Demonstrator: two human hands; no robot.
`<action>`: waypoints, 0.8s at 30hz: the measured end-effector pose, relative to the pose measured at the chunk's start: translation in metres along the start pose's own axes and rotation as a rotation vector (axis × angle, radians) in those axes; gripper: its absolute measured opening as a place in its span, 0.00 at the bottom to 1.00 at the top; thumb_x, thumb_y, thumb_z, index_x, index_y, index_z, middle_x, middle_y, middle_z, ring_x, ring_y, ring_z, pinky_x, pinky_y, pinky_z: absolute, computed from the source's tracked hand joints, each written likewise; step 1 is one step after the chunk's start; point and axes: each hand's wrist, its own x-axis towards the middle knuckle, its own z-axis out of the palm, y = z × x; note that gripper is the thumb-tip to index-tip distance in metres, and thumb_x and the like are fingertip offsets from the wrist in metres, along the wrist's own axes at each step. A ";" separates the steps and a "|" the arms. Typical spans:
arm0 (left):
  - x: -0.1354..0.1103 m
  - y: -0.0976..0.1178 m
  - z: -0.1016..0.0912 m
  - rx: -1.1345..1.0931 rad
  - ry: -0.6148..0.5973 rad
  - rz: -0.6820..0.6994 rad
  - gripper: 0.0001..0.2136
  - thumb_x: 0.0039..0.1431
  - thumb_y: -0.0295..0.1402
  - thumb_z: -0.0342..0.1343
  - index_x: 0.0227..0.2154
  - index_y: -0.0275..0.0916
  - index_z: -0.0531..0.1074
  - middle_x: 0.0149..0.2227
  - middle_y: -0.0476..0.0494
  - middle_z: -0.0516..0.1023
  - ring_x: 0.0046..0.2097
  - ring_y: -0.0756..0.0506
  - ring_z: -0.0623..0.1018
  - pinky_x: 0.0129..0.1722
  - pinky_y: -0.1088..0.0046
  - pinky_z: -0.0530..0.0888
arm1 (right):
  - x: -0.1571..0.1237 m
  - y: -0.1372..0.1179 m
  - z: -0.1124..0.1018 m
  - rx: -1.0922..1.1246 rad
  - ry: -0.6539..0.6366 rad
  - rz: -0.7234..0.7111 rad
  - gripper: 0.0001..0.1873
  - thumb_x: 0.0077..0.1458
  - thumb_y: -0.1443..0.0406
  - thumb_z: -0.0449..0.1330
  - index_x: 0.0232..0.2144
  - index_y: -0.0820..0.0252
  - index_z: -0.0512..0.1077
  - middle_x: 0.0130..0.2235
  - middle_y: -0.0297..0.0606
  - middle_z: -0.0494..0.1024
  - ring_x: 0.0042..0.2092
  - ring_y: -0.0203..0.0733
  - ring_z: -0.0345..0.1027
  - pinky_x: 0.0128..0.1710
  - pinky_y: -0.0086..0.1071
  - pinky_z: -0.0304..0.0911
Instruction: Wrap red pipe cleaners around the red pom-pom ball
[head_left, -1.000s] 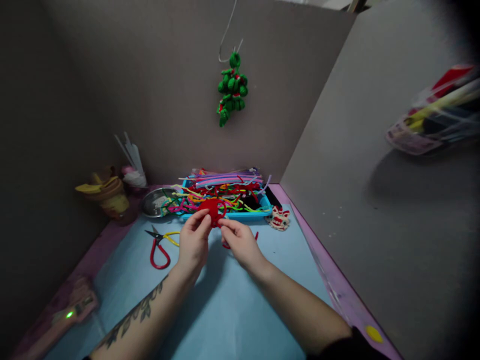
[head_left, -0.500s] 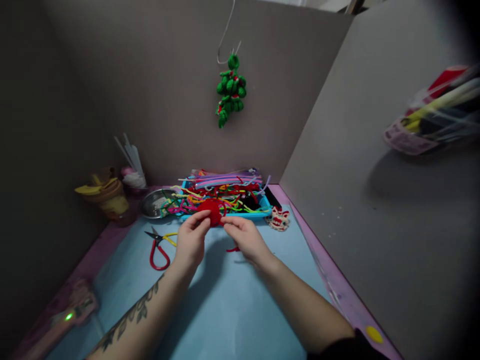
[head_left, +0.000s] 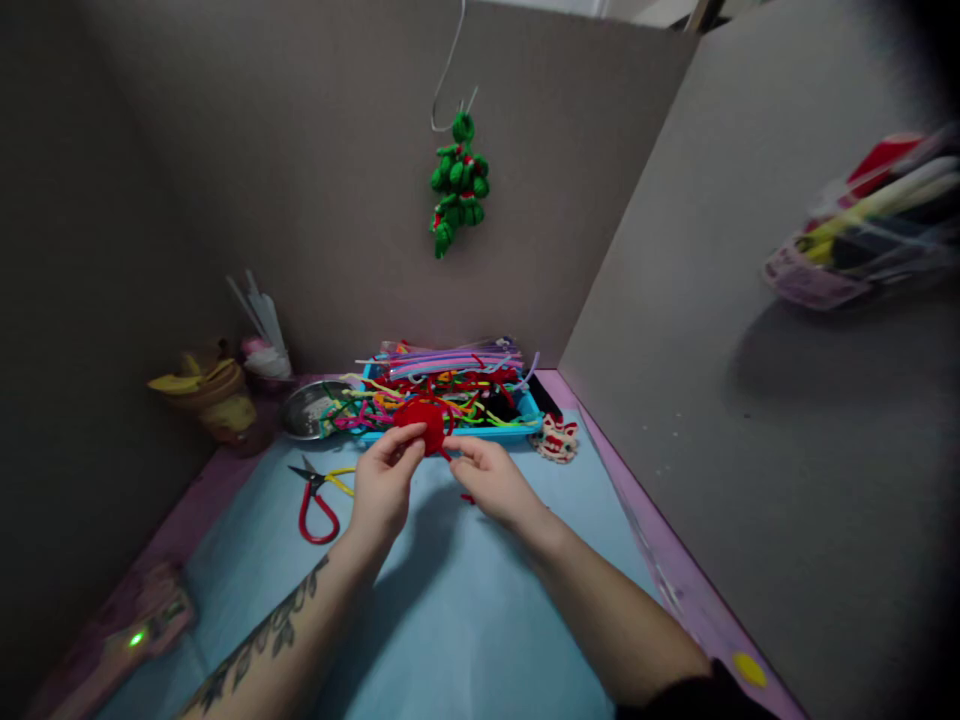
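A round, flat red pipe-cleaner coil is held up in front of the blue tray. My left hand pinches its lower left edge between thumb and fingers. At its lower right, my right hand has thumb and index finger at a loose red end that sticks out from the coil; the fingertips partly hide that end. Under my right hand a short red piece lies on the mat, mostly covered. Left of my left hand are scissors with one red and one yellow handle, blades apart.
Behind my hands stands a blue tray full of colourful pipe cleaners. A metal bowl and pots stand to its left, a lion-face piece to its right. A green ornament hangs above. A pink glue gun lies near left.
My right fingertips have shifted slightly down and right along the loose red end, which shows a little more. The red piece on the mat is more covered. My left hand keeps its hold.
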 end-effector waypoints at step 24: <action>-0.006 0.016 0.005 0.002 -0.172 -0.093 0.23 0.44 0.34 0.68 0.46 0.38 0.77 0.48 0.37 0.79 0.48 0.40 0.78 0.50 0.63 0.73 | 0.006 0.002 -0.014 -0.133 0.274 -0.330 0.04 0.49 0.64 0.62 0.26 0.58 0.76 0.28 0.34 0.71 0.30 0.36 0.65 0.29 0.29 0.61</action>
